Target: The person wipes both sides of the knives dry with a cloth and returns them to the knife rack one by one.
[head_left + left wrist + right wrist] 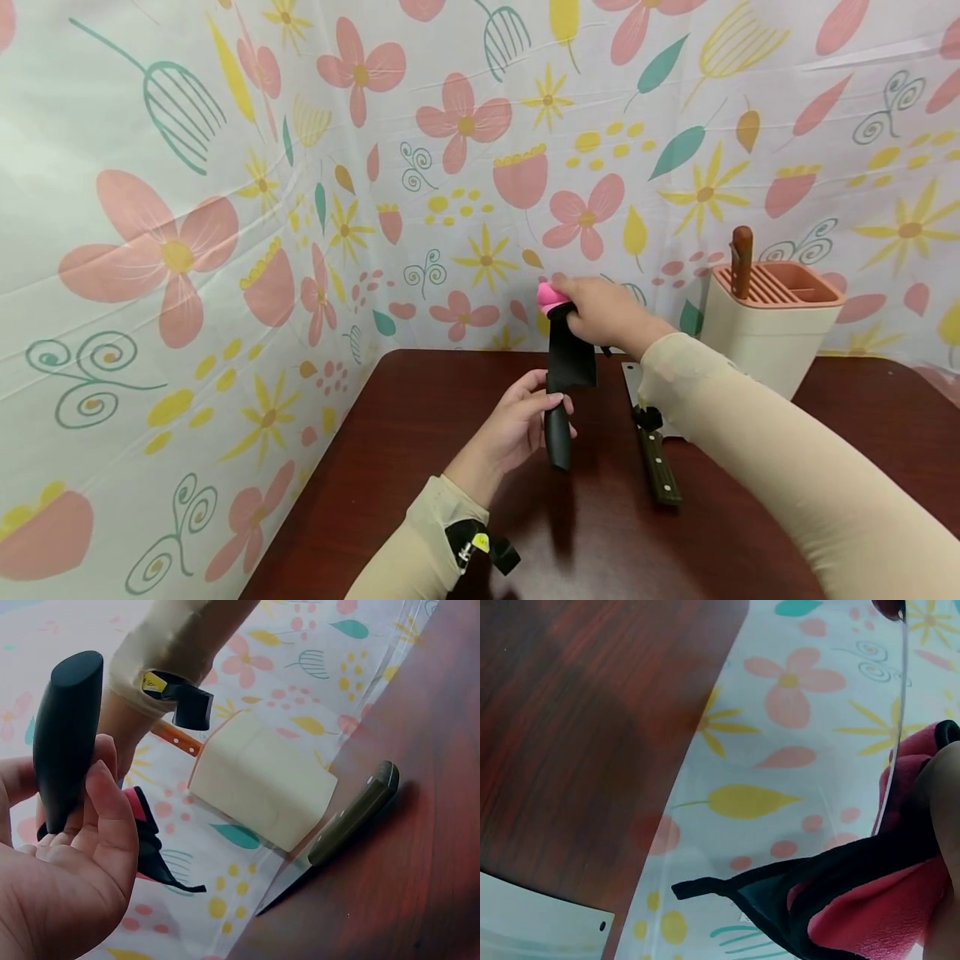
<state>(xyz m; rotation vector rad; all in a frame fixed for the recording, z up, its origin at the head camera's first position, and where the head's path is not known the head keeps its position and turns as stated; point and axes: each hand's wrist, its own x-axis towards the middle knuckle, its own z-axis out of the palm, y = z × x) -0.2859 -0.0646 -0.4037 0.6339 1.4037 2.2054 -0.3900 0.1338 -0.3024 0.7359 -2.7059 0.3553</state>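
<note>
My left hand (517,421) grips the black handle (557,437) of a broad-bladed cleaver, held upright over the table with its dark blade (572,358) pointing up. In the left wrist view the handle (67,735) rises between thumb and fingers. At the top of the blade, my right hand (607,308) holds a pink cloth (551,297) with black trim, folded over the blade's end. The right wrist view shows the cloth (877,907) close up, a black loop dangling from it, beside the blade's thin edge (901,712).
A second cleaver with a riveted dark wooden handle (658,467) lies on the brown table (420,500), partly hidden by the right sleeve. Behind it stands a cream knife block (765,342) with an orange slotted top and one brown-handled tool (742,262). Flowered cloth (465,200) covers the walls.
</note>
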